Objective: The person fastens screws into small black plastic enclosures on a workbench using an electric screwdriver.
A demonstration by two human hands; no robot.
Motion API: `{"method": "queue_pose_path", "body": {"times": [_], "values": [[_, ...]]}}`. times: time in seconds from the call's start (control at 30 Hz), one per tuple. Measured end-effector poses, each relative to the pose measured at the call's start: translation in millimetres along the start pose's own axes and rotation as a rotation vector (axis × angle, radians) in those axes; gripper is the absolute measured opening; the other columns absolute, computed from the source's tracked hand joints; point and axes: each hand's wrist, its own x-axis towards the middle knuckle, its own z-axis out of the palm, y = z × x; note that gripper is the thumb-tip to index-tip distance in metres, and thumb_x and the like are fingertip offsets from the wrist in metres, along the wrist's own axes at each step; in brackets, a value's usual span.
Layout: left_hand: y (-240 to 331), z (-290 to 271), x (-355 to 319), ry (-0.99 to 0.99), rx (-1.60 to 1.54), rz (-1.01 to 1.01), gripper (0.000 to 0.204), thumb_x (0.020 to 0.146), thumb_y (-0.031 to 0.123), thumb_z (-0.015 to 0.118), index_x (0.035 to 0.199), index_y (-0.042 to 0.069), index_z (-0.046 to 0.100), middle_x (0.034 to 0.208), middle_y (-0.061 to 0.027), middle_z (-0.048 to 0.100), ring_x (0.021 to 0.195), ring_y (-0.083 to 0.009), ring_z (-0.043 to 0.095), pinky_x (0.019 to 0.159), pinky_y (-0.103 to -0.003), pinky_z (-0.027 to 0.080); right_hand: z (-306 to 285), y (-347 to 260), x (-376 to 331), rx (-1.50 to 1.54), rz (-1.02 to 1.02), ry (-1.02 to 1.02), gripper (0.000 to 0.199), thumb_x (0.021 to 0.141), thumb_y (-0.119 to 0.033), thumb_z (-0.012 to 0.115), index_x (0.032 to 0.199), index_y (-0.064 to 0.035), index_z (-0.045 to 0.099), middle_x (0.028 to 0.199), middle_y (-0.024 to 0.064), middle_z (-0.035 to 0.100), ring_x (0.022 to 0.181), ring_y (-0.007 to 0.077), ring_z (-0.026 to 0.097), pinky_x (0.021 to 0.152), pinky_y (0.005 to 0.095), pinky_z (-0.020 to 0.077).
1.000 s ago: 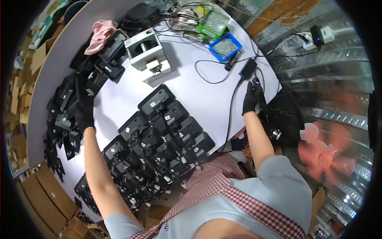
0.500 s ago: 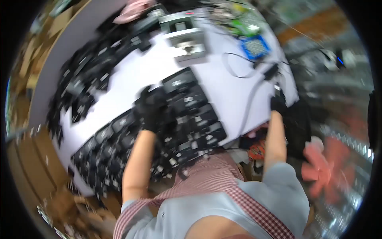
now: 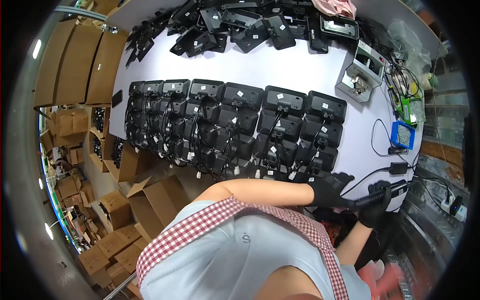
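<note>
**A:** Closest in, a checked apron strap over a pale blue top, and both forearms reaching to the table's near right corner. What have the hands got?

**B:** Both are in black gloves. The right hand [image 3: 376, 206] is wrapped tight around a black electric screwdriver [image 3: 381, 194], which lies nearly level with its cable end pointing right. The left hand [image 3: 330, 190] has crossed over and its fingers close on the tool's front end, just beside the right hand.

**A:** So both are gripping one tool, at the edge of the white table [image 3: 305, 70]?

**B:** Yes, right over the near edge. Just beyond the left hand sit the rows of black devices [image 3: 235, 125], packed side by side, backs up, each with a small white sticker and a short cable.

**A:** And to the right?

**B:** A black power adapter [image 3: 398, 167] with its cord looping across the table, then a blue tray [image 3: 402, 134] of small parts, and a green one [image 3: 412, 111] past it.

**A:** Further back?

**B:** A grey metal fixture [image 3: 361, 76], then a loose heap of more black devices [image 3: 240, 27] along the far edge, with a pink cloth [image 3: 334, 6] on top. Cardboard boxes [image 3: 115, 210] crowd the floor on the left.
</note>
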Motion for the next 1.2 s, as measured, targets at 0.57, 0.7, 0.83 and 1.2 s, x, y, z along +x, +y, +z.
{"method": "queue_pose_path", "body": {"times": [0.57,0.7,0.83,1.2], "values": [[2,-245,-164,-1.029,0.354,-0.384,0.105,0.073,0.049,0.087,0.156,0.007,0.040,0.146,-0.0191,0.056,0.134,-0.0373,0.055,0.113,-0.049,0.044,94,17,35,0.271,0.093,-0.122,0.061,0.103,-0.020,0.057,0.156,-0.0006,0.032,0.104,0.0127,0.056,0.075,0.0144,0.049,0.069,0.0318,0.0432],[87,-283,-235,-0.724,0.107,-0.227,0.102,0.076,0.042,0.088,0.158,0.009,0.037,0.152,-0.0232,0.048,0.140,-0.0422,0.048,0.118,-0.050,0.038,86,10,31,0.215,0.123,0.069,0.052,0.105,-0.023,0.051,0.151,-0.0020,0.041,0.095,0.0071,0.058,0.073,0.0142,0.052,0.067,0.0304,0.0452],[148,-278,-233,-0.512,-0.205,0.246,0.092,0.077,0.034,0.085,0.153,0.006,0.042,0.144,-0.0225,0.054,0.135,-0.0423,0.051,0.116,-0.049,0.039,98,19,35,0.184,0.154,0.095,0.054,0.104,-0.023,0.056,0.153,-0.0046,0.042,0.097,0.0045,0.062,0.076,0.0130,0.055,0.068,0.0304,0.0466],[215,-291,-168,-0.551,-0.366,0.837,0.063,0.081,0.017,0.077,0.139,0.006,0.055,0.131,-0.0200,0.062,0.125,-0.0373,0.057,0.110,-0.045,0.044,112,23,48,0.169,0.077,0.097,0.048,0.099,-0.021,0.067,0.142,-0.0030,0.054,0.093,0.0056,0.070,0.075,0.0139,0.067,0.070,0.0297,0.0547]]}}
